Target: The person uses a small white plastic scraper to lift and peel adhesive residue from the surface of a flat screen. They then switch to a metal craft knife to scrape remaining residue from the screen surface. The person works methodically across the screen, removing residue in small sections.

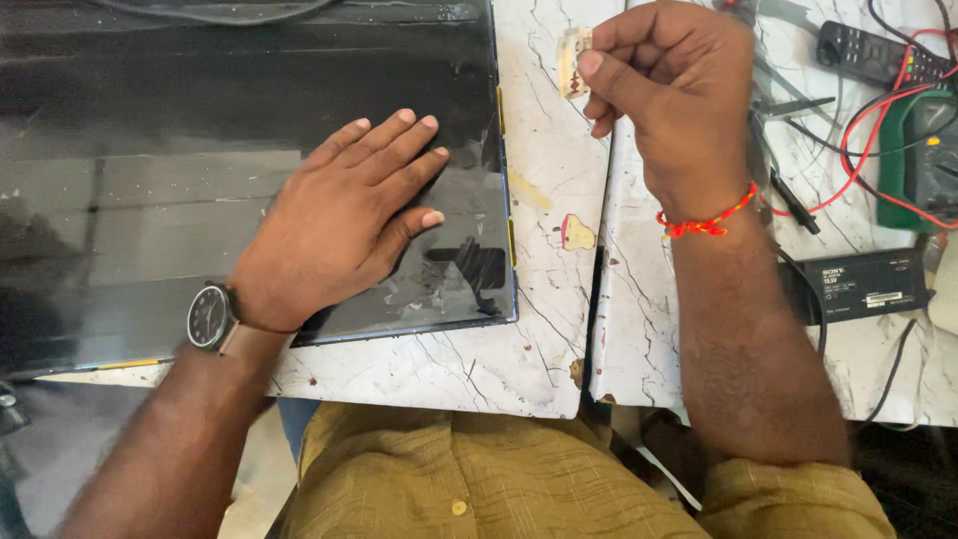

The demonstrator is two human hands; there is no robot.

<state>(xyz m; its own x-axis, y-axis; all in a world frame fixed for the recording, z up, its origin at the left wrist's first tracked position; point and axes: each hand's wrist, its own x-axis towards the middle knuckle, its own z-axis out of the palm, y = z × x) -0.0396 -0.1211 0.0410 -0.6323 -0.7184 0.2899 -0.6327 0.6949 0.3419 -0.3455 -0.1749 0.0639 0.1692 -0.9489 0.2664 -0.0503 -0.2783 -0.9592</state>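
A white marbled desk point(544, 339) carries everything here, and it seems to be made of two tops with a dark gap between them near the middle of the front edge. The largest thing on it is a flat black glossy panel point(200, 150), like a screen lying face up, which covers the left part of the desk and reaches almost to its front edge. The left hand point(339, 225) lies flat on this panel near its front right corner, palm down, fingers stretched out and close together, with a dark round wristwatch point(209, 316) on the wrist. On the right part of the desk, near the right edge, there are a green multimeter point(923, 160) with red and black wires, a black power adapter point(863, 284) and a black remote control point(873, 52). The right hand point(674, 95) is raised over the back part of the desk, fingers curled, and pinches a small thin pale blade point(574, 62) between thumb and forefinger.
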